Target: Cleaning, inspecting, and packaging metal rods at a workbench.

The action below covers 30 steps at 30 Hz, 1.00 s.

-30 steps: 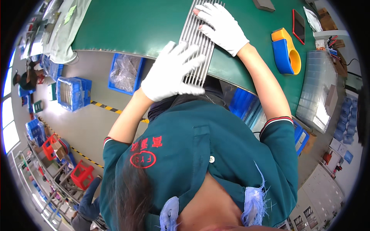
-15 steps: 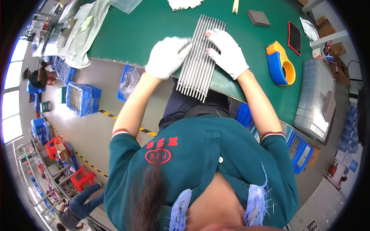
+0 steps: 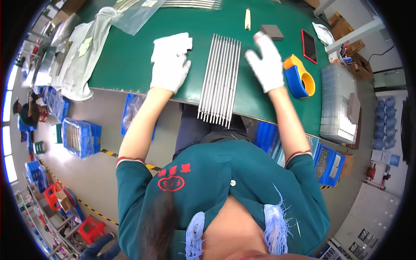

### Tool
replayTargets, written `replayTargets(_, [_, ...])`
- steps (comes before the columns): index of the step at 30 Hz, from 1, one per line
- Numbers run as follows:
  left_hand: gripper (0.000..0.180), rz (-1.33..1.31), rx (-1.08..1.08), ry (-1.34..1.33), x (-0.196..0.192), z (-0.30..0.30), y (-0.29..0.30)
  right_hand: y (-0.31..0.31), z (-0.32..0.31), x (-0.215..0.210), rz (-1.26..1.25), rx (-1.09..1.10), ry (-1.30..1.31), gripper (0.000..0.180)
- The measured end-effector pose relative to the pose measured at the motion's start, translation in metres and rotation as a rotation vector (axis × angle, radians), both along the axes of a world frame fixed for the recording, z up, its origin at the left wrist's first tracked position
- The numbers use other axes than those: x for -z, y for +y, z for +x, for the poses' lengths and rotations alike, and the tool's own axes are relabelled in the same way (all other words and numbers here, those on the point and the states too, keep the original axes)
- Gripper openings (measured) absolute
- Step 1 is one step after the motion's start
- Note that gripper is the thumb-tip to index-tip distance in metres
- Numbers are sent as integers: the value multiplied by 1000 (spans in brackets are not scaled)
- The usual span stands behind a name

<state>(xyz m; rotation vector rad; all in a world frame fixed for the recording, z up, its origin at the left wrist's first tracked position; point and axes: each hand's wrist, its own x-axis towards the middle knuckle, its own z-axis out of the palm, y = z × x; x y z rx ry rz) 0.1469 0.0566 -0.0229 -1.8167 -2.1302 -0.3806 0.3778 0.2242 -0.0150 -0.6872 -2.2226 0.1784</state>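
A row of several slim metal rods point(image 3: 220, 78) lies side by side on the green table, near ends sticking out past its front edge. To its left, my left hand point(image 3: 168, 73), in a white glove, is closed on a folded white cloth point(image 3: 172, 44); the cloth hides most of its fingertips. On the other side, my right hand point(image 3: 268, 65), gloved with bare fingertips showing, is held open with fingers apart. It holds nothing and is nearest to a grey-brown block point(image 3: 272, 32). Neither hand touches the rods.
On the right are a blue-and-yellow tape dispenser point(image 3: 299, 78), a red-edged phone point(image 3: 309, 46) and stacked clear trays point(image 3: 338, 104). A pale-handled tool point(image 3: 247, 19) lies beyond the rods. More rods point(image 3: 193, 4) and a plastic bag point(image 3: 136, 17) are at the far side.
Both hands have left the rods. My left hand has taken hold of the white cloth, which has come nearer. My right hand has moved right, off the rods. The whole view has shifted.
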Motion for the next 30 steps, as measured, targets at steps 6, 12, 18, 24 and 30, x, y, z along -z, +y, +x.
replayTargets(6, [16, -32, 195, -7, -23, 37, -65, 126, -23, -6, 45, 496, -480, 72])
replayTargets(12, [21, 167, 83, -666, -29, 47, -101, 162, -14, 29, -66, 423, -634, 61])
replayTargets(18, [22, -55, -448, -1499, -8, 75, -119, 28, -19, -54, 14, 345, -657, 59])
replayTargets(24, [50, -80, -448, -2206, 20, 97, -112, -36, -7, -19, -7, -425, -416, 53])
replayTargets(30, [60, -103, -458, -2073, 13, 103, -108, -67, -35, 6, 156, -452, -608, 60])
